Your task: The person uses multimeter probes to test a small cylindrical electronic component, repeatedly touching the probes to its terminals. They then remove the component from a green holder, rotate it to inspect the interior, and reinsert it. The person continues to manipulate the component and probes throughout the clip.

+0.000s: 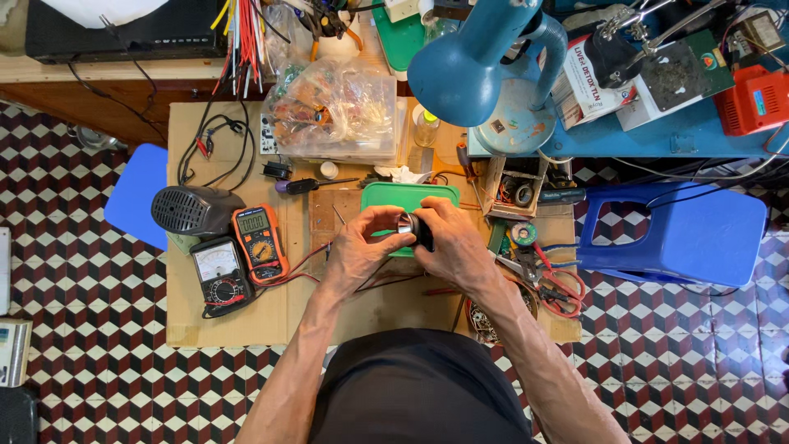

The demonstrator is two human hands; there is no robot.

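Both hands are meeting at the middle of the bench: the left hand [359, 247] is curling in from its side with thumb and fingertips pinching the shiny metal rim of a small black cylindrical part [413, 228], while the right hand [450, 245] is wrapping over the dark body of that part and gripping it from the other side. That part is being held up between the two hands, just above the near edge of a green plastic tray [408, 196], which is lying on a sheet of brown cardboard [246, 316] covering the work surface. Off to the left hand's side, an orange digital multimeter [259, 241] is lying beside a black analogue meter with a white dial [220, 275], and a dark grey ribbed housing [196, 209] is sitting just behind them. Beyond the tray, a clear plastic bag stuffed with small parts [339, 111] is resting near a blue desk lamp [477, 62] that is leaning over the bench. Red wires and pliers [552, 284] are lying tangled just beside the right wrist, and a blue plastic stool [678, 233] is standing on the chequered tile floor [78, 288] further out.
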